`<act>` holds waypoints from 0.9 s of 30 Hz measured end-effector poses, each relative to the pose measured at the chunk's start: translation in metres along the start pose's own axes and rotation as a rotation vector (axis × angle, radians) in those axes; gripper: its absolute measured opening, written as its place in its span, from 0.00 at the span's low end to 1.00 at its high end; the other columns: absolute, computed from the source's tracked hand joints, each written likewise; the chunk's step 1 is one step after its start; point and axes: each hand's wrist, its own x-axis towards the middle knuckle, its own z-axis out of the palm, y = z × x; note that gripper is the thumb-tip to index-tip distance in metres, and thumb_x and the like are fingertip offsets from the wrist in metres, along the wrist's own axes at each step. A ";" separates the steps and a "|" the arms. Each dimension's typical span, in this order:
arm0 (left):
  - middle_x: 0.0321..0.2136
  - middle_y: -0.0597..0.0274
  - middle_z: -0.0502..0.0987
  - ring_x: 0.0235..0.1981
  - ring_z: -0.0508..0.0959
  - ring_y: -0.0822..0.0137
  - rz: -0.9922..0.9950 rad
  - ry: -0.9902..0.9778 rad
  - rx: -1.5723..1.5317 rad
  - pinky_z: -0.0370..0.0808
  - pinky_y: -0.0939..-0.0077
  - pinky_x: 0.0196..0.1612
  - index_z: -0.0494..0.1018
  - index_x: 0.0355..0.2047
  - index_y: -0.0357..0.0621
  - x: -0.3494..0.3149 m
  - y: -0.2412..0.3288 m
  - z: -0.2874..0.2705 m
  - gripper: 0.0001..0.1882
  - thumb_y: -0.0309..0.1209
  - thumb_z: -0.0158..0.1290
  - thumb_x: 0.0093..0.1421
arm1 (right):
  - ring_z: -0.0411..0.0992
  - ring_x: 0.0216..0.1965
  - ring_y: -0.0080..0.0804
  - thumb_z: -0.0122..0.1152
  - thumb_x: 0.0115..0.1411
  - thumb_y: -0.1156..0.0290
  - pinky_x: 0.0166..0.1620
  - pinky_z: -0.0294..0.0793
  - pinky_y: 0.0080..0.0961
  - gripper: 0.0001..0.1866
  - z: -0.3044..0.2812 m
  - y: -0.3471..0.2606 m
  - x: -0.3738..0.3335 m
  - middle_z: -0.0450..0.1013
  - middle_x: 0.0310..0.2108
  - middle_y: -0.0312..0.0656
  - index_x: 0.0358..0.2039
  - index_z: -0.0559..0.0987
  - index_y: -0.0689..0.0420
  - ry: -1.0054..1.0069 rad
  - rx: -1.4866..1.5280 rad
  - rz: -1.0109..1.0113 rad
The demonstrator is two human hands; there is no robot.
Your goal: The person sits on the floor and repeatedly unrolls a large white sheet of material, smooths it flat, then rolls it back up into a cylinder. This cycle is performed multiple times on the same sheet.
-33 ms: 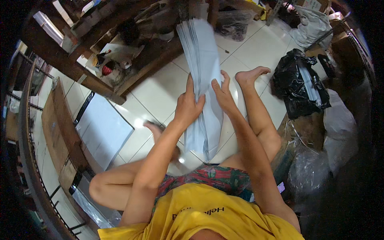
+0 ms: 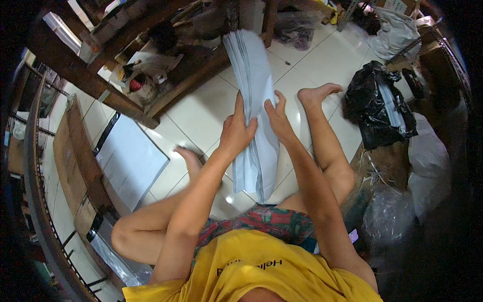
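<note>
A long bundle of thin, pale blue-white folded sheets (image 2: pixel 264 121) stands out in front of me between my legs, its layered edges showing along the left side. My left hand (image 2: pixel 236 131) grips that side, with the thumb over the front and the index finger stretched along the edge. At the right edge is my right hand (image 2: pixel 278 116), its thumb against the bundle and its fingers apart. Some of its fingers are hidden. Whether the sheets are plastic or cloth I cannot tell.
A flat white stack (image 2: pixel 132 161) lies on the tiled floor to the left, near a cardboard piece (image 2: pixel 70 156). A wooden bench frame (image 2: pixel 186 85) stands ahead. On the right are an opened black plastic bag (image 2: pixel 370 95) with pale sheets inside and clear plastic (image 2: pixel 387 216).
The bundle's far end has dipped slightly toward me, and my right hand has shifted a little left. My left foot has moved slightly. The left hand keeps its grip.
</note>
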 end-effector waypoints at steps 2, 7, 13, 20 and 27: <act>0.34 0.29 0.78 0.35 0.80 0.35 -0.075 -0.114 0.114 0.77 0.47 0.44 0.41 0.72 0.36 0.001 -0.017 0.016 0.46 0.32 0.54 0.59 | 0.64 0.62 0.53 0.51 0.68 0.49 0.65 0.60 0.42 0.37 0.004 0.069 0.005 0.60 0.62 0.66 0.68 0.56 0.60 -0.054 -0.098 0.097; 0.36 0.30 0.78 0.38 0.80 0.34 -0.182 -0.380 0.290 0.76 0.46 0.47 0.39 0.73 0.45 -0.032 -0.090 0.057 0.44 0.39 0.50 0.64 | 0.63 0.62 0.53 0.50 0.67 0.44 0.66 0.60 0.40 0.40 0.024 0.095 -0.038 0.60 0.64 0.60 0.67 0.60 0.64 -0.269 -0.338 0.248; 0.70 0.38 0.50 0.61 0.69 0.37 -0.301 -0.734 0.398 0.73 0.49 0.57 0.57 0.70 0.56 -0.012 -0.038 0.062 0.38 0.56 0.49 0.64 | 0.66 0.61 0.43 0.63 0.63 0.52 0.58 0.71 0.35 0.40 -0.029 0.050 -0.060 0.66 0.61 0.54 0.67 0.61 0.64 -0.087 0.097 0.488; 0.73 0.40 0.43 0.72 0.39 0.33 0.122 -0.472 0.625 0.49 0.18 0.61 0.72 0.59 0.52 -0.030 -0.058 0.110 0.33 0.54 0.57 0.57 | 0.75 0.39 0.31 0.64 0.62 0.67 0.45 0.76 0.27 0.23 -0.087 0.144 -0.057 0.77 0.42 0.46 0.55 0.72 0.65 0.013 -0.317 0.523; 0.72 0.36 0.41 0.72 0.38 0.31 -0.074 -0.440 0.806 0.44 0.17 0.63 0.81 0.41 0.40 -0.029 -0.084 0.111 0.24 0.48 0.60 0.55 | 0.77 0.38 0.46 0.62 0.59 0.68 0.44 0.75 0.37 0.17 -0.090 0.169 -0.062 0.77 0.36 0.54 0.45 0.75 0.64 0.070 -0.470 0.413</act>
